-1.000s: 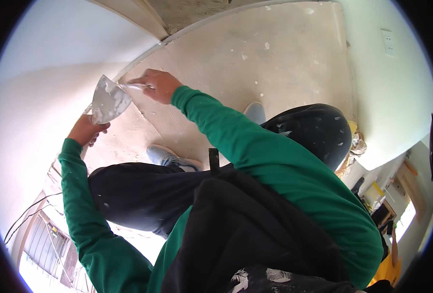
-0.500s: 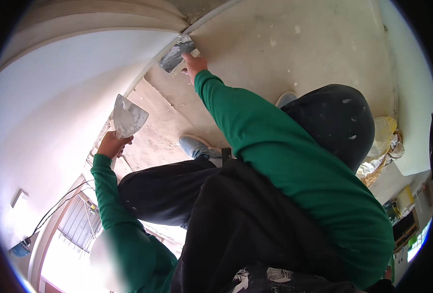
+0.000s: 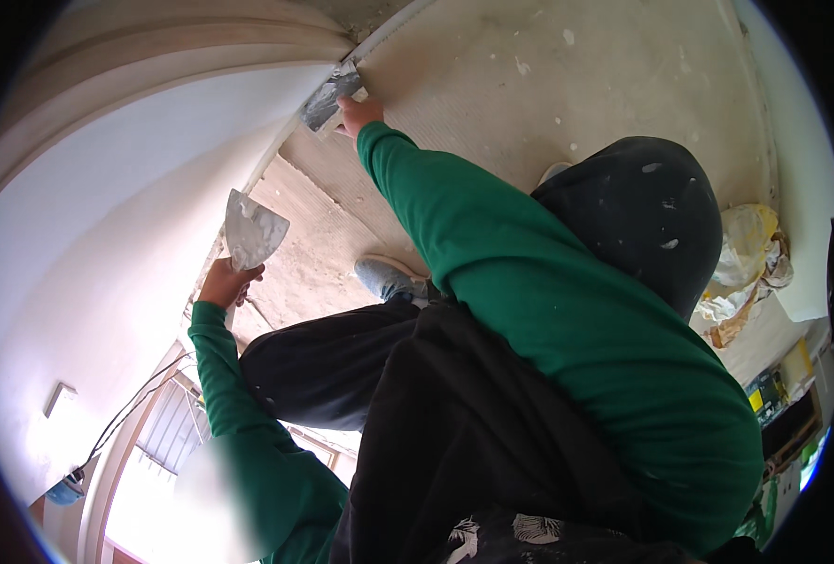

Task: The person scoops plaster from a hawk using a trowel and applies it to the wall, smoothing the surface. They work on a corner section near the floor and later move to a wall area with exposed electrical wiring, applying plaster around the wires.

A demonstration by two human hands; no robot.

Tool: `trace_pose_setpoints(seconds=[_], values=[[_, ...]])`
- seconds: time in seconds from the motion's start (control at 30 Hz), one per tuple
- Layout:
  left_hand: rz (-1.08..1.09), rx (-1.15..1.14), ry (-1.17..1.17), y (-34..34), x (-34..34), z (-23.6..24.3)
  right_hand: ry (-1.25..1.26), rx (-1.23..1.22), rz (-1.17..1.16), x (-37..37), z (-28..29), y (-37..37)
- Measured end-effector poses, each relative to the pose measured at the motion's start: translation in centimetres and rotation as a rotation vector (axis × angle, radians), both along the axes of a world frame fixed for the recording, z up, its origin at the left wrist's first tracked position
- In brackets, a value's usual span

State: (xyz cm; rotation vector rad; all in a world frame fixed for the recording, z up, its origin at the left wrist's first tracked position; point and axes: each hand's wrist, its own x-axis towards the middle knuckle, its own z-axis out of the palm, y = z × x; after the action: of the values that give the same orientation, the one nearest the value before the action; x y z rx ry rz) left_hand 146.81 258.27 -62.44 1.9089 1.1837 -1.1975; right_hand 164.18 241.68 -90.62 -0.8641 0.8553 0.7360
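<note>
My left hand [image 3: 225, 283] is closed round the handle of a putty knife [image 3: 255, 232], its broad flared blade pointing up and smeared with whitish filler. The knife is beside the white wall [image 3: 154, 179]. Farther ahead, my right hand [image 3: 360, 113] grips a wide rectangular plastering trowel [image 3: 327, 101] with grey smears on its blade. That trowel lies along the foot of the wall, where it meets the floor. My fingers hide most of its handle. Both arms wear green sleeves.
Bare floor [image 3: 492, 103] with whitish spots spreads ahead and right. A crumpled plastic and paper bag [image 3: 744, 258] lies by the right wall. Black cables [image 3: 130, 414] hang below a white wall box [image 3: 61, 400] at left. My shoe [image 3: 387, 276] stands near the middle.
My right hand and the trowel sit slightly farther left along the wall's foot. The left hand keeps its hold on the putty knife. The whole view has shifted a little.
</note>
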Motion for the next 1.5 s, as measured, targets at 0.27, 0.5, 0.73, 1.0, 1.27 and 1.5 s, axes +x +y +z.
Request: trace_pose_setpoints(seconds=[0.27, 0.5, 0.73, 1.0, 1.27, 1.5], values=[[0.012, 0.015, 0.013, -0.1, -0.2, 0.2, -0.007, 0.077, 0.034, 0.3, 3.5, -1.0], [-0.024, 0.014, -0.005, -0.6, 0.0, 0.8, -0.053, 0.122, 0.038, -0.1, 3.8, -1.1], [-0.054, 0.019, -0.01, -0.7, 0.1, 0.9, -0.212, 0.09, 0.078, -1.5, 2.3, -0.4], [-0.055, 0.016, 0.039, -0.4, 0.9, 0.5, -0.822, -0.018, 0.654, -9.0, 10.0, -1.5], [-0.036, 0.0, -0.297, 0.0, 1.2, 1.0, -1.464, -0.233, 1.112, -7.8, 6.6, -5.0], [-0.269, 0.1, -0.156, 2.4, -1.2, 0.5, -0.576, 0.209, 0.963, -2.1, 5.8, -5.0]])
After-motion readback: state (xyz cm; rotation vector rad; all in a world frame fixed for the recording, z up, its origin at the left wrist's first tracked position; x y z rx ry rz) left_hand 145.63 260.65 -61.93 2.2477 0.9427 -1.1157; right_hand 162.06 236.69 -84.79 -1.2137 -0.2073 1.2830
